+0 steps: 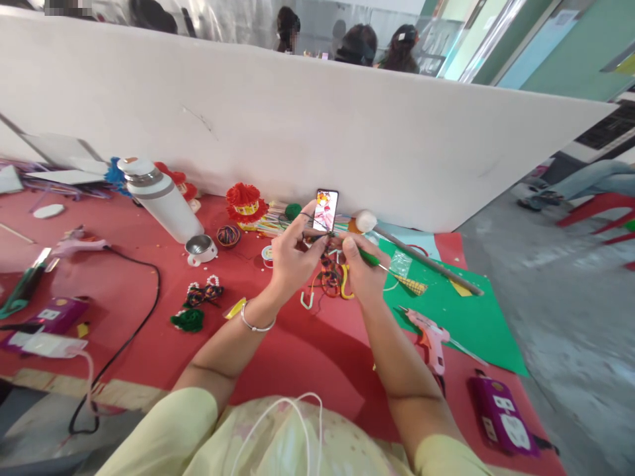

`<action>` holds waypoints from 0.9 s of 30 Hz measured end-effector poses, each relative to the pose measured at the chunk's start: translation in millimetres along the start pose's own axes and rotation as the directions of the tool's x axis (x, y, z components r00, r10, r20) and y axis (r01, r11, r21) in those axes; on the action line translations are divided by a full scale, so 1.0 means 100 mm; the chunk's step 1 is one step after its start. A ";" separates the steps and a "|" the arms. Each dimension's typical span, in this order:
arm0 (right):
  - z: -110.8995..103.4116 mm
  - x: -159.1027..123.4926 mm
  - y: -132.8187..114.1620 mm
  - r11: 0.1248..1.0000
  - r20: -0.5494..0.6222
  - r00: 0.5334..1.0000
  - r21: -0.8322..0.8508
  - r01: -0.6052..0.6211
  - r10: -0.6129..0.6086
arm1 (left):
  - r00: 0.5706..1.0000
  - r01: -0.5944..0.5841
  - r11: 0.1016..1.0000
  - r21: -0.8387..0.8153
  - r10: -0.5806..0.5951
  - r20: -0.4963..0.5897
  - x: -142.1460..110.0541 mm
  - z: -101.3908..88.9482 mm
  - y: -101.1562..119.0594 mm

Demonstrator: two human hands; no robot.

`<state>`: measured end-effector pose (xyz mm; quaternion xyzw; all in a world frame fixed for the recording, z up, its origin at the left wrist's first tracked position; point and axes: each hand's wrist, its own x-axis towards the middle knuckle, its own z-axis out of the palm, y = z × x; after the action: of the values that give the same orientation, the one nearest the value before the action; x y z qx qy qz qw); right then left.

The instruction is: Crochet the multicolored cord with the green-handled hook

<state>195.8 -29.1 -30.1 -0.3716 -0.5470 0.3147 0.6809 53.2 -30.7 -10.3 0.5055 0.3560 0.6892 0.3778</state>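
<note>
My left hand [292, 258] pinches dark multicoloured yarn, with its index finger raised and a strand running across it. My right hand [366, 271] is closed around a green-handled hook [368, 257], which looks like a crochet hook. Its metal shaft sticks out to the right. Both hands' fingertips meet at a small piece of yarn work, largely hidden by the fingers. Below them hangs multicoloured yarn [330, 272], beside a yellow curved piece [346, 283] and a white hook-shaped piece [307, 301]. A lit phone [325, 209] leans upright just behind my hands.
A white bottle [161, 198], a metal-lined cup [200, 249] and a yarn ball [228, 236] stand left. Pink glue gun [429, 334] and purple power strip [503, 413] lie right, near a green sheet [476, 317]. A white board [278, 125] closes off the back.
</note>
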 end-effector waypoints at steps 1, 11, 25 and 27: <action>-0.01 -0.01 0.01 0.986 -0.001 0.989 -0.084 0.144 -0.145 | 1.000 0.005 1.000 -0.020 -0.005 -0.025 -0.02 0.02 0.01; -0.09 0.09 0.11 0.965 0.095 0.960 0.029 0.260 -0.262 | 0.784 0.621 0.691 -0.371 -0.549 0.291 0.17 -0.12 0.12; -0.31 0.34 -0.07 0.968 0.282 0.926 0.058 0.245 -0.251 | 0.924 0.354 0.907 -0.230 -0.302 0.233 0.21 -0.24 0.19; -0.31 0.34 -0.09 0.968 0.271 0.929 0.060 0.245 -0.252 | 0.933 0.330 0.914 -0.235 -0.278 0.229 0.19 -0.23 0.21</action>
<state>232.8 -10.5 -8.6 -0.2434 -0.6753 0.2814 0.6369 23.4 -26.0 11.0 0.4513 0.2958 0.6121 0.5781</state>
